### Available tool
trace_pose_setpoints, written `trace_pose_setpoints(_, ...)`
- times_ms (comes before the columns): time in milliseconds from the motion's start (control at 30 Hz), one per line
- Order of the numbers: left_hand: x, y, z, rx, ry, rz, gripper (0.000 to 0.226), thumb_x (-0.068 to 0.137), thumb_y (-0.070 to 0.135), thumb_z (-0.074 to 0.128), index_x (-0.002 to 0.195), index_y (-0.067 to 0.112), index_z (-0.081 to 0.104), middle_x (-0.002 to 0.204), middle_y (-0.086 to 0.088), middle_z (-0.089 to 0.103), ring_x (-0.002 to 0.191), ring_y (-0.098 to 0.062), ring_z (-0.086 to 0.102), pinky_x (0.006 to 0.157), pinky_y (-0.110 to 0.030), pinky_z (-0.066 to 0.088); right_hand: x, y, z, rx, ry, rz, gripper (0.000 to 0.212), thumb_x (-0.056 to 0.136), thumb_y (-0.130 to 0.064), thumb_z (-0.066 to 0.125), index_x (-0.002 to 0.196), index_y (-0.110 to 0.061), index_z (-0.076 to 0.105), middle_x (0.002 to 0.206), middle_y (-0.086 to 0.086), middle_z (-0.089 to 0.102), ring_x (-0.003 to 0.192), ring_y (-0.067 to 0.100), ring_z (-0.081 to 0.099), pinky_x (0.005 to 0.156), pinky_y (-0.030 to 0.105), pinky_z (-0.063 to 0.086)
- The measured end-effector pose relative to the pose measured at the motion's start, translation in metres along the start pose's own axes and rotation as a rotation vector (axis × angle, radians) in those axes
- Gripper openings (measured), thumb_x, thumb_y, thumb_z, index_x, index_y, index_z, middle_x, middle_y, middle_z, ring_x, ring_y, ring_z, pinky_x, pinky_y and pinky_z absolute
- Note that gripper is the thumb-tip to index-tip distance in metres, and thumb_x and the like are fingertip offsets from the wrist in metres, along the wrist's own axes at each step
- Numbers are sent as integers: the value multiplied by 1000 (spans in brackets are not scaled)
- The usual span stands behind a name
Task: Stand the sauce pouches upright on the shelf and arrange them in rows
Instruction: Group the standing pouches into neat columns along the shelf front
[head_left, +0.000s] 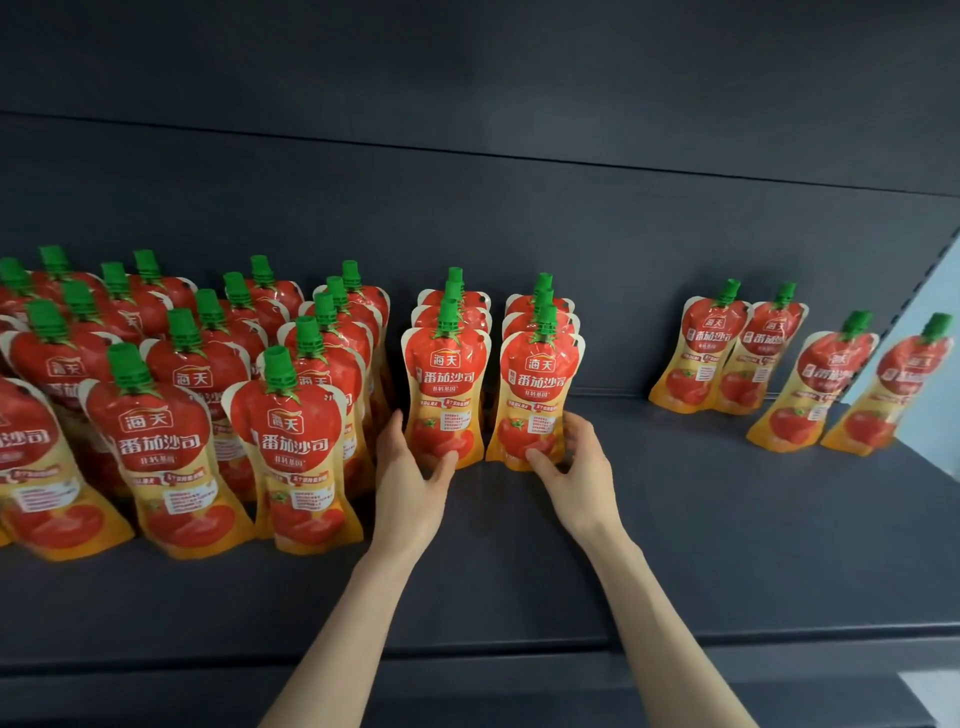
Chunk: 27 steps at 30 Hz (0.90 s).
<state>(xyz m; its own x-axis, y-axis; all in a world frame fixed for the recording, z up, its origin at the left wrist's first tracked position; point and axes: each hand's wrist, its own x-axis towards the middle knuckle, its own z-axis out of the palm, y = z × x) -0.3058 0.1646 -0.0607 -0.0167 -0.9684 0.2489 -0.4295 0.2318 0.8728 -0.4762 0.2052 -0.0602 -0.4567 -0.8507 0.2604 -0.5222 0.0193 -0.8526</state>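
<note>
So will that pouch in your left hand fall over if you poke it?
Probably: the front pouch is tall on a narrow base, so a push likely tips it against the pouches behind. It looks soft and glossy, so the left hand may dent it.

1. Shelf (675, 545): dark grey deck with a back panel.
2. Left block of pouches (156, 415): upright, green caps up, in rows from front to back at the left end.
3. Mid-shelf: two short rows side by side, headed by the left front pouch (445, 384) and the right front pouch (540, 389).
4. Back pair (727, 353): touching, at the back edge.
5. Two end pouches (826, 384): further forward, by the right edge.
</note>
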Motion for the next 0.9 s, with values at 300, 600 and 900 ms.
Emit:
trace_pose_setpoints(300, -33, 33, 18, -110, -46, 277, 20, 86, 18, 63, 105, 22, 58, 104, 11, 61, 99, 0, 57, 86, -16, 47, -20, 7, -60, -56, 172, -81, 20, 89, -18, 61, 109, -15, 61, 109, -5, 60, 101, 6, 54, 78, 10, 39)
trace_pose_setpoints(600, -39, 118, 149, -283, -269, 303, 18, 87, 14, 62, 95, 30, 58, 92, 15, 63, 92, 5, 59, 81, -17, 49, 7, 52, -188, 11, 341, -70, 11, 90, -15, 60, 96, -25, 62, 100, -6, 66, 94, 7, 61, 72, 9, 45)
trace_pose_setpoints(900, -56, 186, 310, -336, -260, 159, 35, 84, 20, 66, 115, 26, 51, 113, 12, 55, 104, -4, 54, 76, -10, 45, 64, 139, -315, 14, 304, -66, 13, 90, -14, 60, 91, -27, 62, 97, -3, 67, 86, 5, 62, 68, 7, 45)
